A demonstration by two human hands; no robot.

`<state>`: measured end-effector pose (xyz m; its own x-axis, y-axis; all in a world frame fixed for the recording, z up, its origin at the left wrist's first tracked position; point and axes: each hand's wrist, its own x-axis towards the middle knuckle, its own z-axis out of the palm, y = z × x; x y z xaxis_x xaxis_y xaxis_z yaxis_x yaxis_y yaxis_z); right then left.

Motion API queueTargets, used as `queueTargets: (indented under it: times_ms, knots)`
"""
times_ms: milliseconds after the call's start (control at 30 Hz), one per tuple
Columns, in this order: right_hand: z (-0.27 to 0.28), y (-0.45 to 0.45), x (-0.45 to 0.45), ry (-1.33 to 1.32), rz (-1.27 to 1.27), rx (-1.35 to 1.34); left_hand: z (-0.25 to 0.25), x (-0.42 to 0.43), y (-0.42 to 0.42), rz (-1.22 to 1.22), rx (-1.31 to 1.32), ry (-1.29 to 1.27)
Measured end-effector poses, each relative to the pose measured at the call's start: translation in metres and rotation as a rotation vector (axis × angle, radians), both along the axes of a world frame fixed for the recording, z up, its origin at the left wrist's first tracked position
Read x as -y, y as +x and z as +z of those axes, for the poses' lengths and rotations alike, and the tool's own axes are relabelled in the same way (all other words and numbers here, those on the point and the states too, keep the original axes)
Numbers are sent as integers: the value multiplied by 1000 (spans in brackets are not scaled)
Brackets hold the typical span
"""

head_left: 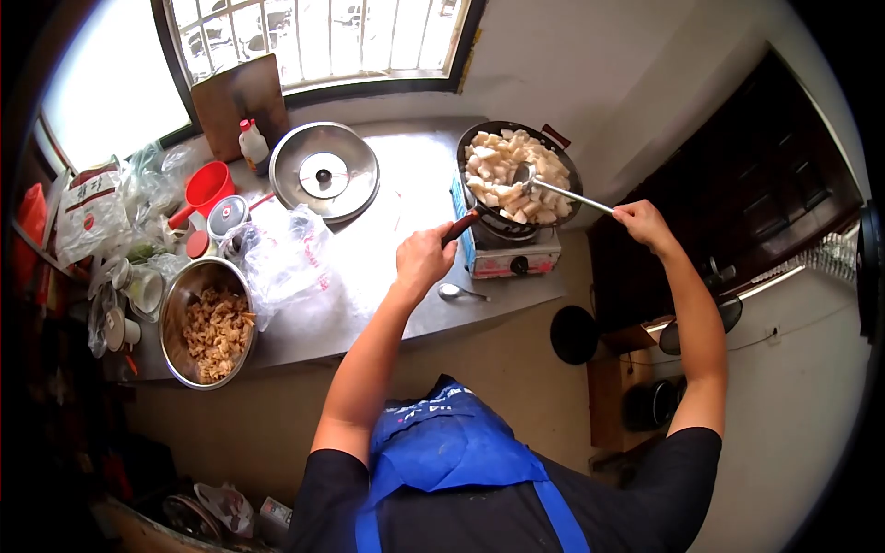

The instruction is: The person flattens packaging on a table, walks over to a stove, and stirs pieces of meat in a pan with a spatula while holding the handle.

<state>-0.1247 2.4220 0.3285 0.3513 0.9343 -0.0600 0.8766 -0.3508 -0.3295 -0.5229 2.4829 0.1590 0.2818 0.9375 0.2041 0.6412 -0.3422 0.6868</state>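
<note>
My left hand (425, 264) is closed around the dark wooden handle (461, 227) of a wok (468, 138). The wok sits on a portable gas stove (514, 258) and is heaped with pale, whitish chunks of food (505, 158). In my right hand (643, 226) is the end of a long metal ladle (576, 195). Its bowl rests among the chunks near the middle of the wok, partly covered by them. What the chunks are, I cannot tell for sure.
A steel bowl (169, 313) of browned meat pieces (219, 334) stands at the counter's left front. Behind are a wok lid (348, 157), a red dipper (209, 187), a bottle (252, 146) and plastic bags (290, 253). A spoon (461, 293) lies near the stove.
</note>
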Motion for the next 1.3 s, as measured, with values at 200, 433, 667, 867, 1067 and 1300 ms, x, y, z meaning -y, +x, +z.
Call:
queueTargets:
  times_ms: [200,433,667,867,1067,1300]
  knots:
    - [57,-14,8,-29,-100,-196,-2,0,1,28,-5,13]
    - [96,3,-6,66,32,-31,-3,0,4,38,7,64]
    - [166,-61,-38,-138,252,386,-20,-11,21,46,-149,270]
    - [171,-126,-93,-354,511,628,-18,-18,21,-15,-250,175]
    - [110,-148,-99,-458,538,826,-14,-18,17,-36,-261,119]
    - [21,-118,-31,-204,415,772,-8,-23,13,-100,-255,102]
